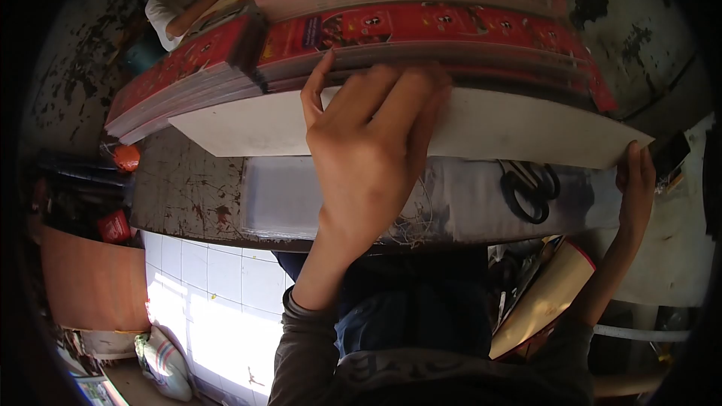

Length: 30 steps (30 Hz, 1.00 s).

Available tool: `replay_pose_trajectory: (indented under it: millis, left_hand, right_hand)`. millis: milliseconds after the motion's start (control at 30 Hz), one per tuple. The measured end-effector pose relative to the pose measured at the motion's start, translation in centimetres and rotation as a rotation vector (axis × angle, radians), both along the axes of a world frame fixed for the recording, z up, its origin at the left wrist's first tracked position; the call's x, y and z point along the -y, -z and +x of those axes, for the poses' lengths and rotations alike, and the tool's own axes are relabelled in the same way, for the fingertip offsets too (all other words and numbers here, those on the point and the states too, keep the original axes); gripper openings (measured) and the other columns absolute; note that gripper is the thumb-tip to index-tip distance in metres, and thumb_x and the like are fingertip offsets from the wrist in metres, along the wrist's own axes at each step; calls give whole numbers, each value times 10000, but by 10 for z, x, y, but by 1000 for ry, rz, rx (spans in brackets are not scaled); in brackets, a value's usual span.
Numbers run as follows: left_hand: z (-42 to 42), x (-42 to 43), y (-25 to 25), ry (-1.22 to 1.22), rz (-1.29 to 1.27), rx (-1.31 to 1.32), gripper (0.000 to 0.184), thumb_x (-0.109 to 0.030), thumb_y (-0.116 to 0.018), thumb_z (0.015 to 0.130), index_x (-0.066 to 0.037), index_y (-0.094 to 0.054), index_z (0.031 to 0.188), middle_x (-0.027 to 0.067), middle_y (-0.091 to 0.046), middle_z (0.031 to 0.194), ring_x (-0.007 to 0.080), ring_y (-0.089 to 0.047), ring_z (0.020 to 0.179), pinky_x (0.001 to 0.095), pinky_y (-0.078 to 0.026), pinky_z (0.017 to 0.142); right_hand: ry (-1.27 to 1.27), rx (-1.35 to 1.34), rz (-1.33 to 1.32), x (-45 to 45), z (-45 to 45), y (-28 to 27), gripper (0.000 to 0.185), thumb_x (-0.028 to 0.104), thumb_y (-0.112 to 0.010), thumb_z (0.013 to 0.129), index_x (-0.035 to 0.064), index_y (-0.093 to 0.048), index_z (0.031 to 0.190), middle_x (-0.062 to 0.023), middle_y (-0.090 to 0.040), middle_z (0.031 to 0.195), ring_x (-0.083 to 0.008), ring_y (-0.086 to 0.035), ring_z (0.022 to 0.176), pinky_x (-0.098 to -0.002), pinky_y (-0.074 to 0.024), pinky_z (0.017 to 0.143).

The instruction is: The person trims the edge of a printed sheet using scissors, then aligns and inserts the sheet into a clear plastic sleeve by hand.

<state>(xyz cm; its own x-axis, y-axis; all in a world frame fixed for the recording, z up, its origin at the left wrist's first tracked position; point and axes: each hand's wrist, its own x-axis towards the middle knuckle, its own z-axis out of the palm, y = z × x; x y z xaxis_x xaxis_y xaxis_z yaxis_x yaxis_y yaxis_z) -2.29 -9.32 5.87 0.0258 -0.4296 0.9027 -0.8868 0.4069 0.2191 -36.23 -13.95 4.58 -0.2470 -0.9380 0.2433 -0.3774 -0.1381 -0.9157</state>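
Running left to right, the long, flat, off-white card strip (541, 128) has its middle under the left hand (368, 139), fingers half-curled, grip unclear, and its right end pinched by the right hand (637, 180)

We are handling a long, flat, pale strip of board (526, 126), its plain face showing. We are keeping it lengthwise along the tabletop's (199, 184) near edge, set back from it.

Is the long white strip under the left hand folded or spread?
Spread: the white strip runs in one length past the left hand to the right hand; its visible face shows no fold.
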Motion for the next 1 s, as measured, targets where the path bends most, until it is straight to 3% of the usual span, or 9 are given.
replay_pose_trajectory:
  millis: [167,300,400,500,567,667,733,967,1000]
  left_hand:
    - [6,-7,-5,56,5,-205,86,-48,-619,744,-60,-561,807,5,-605,752,212,-569,657,391,-425,804]
    - [13,-33,5,30,60,-336,39,6,-555,784,-10,-544,818,76,-609,790,231,-564,673,282,-430,609]
    - [19,-53,19,37,230,-286,66,-45,-578,784,-13,-552,835,75,-609,789,228,-567,706,298,-429,653]
    - [27,-57,31,2,476,26,211,-203,-617,776,-19,-567,867,80,-604,863,241,-570,772,335,-421,732]
    - [29,-56,37,-11,540,138,461,-434,-573,748,-18,-560,947,97,-571,979,271,-550,873,384,-395,814]
    - [30,-60,40,-33,584,226,635,-564,-504,719,-13,-532,1033,134,-502,1114,307,-507,976,417,-381,846]
    - [29,-63,43,-45,639,216,677,-588,-477,721,-9,-511,1070,156,-468,1156,321,-490,1012,428,-372,858]
    - [25,-68,40,-10,796,301,866,-669,-447,680,-12,-388,1242,234,-335,1273,356,-335,1205,503,-275,970]
    - [25,-69,40,-10,796,301,866,-669,-447,680,-12,-388,1242,234,-335,1273,356,-335,1205,503,-275,970]
  right_hand:
    - [18,-6,3,0,5,-2,271,372,-544,837,110,-556,902,92,-383,640,-5,-278,529,-176,-188,462]
    - [70,-93,-71,5,13,-1,334,363,-552,832,73,-571,996,85,-460,707,-5,-325,570,-171,-218,483]
    - [80,-164,-67,9,10,-2,387,358,-559,828,39,-561,1046,59,-516,781,-17,-378,631,-168,-260,521]
    - [54,-218,-50,12,12,-4,410,354,-564,824,18,-556,1058,33,-547,830,-34,-423,694,-174,-305,565]
    - [52,-231,-63,14,14,-4,408,353,-565,823,13,-560,1048,22,-557,842,-40,-442,722,-179,-330,586]
    - [120,-212,-56,21,7,1,392,347,-562,827,7,-575,1020,11,-567,853,-61,-473,757,-196,-367,644]
    - [-38,7,-30,29,-3,9,370,337,-563,828,5,-589,991,-12,-578,878,-81,-489,804,-212,-378,719]
    - [81,23,-228,29,18,6,366,281,-566,835,6,-533,1075,-57,-579,975,-113,-515,903,-232,-378,796]
    - [67,-152,-289,26,19,6,359,260,-558,841,2,-518,1087,-67,-575,1008,-129,-520,932,-246,-376,819]
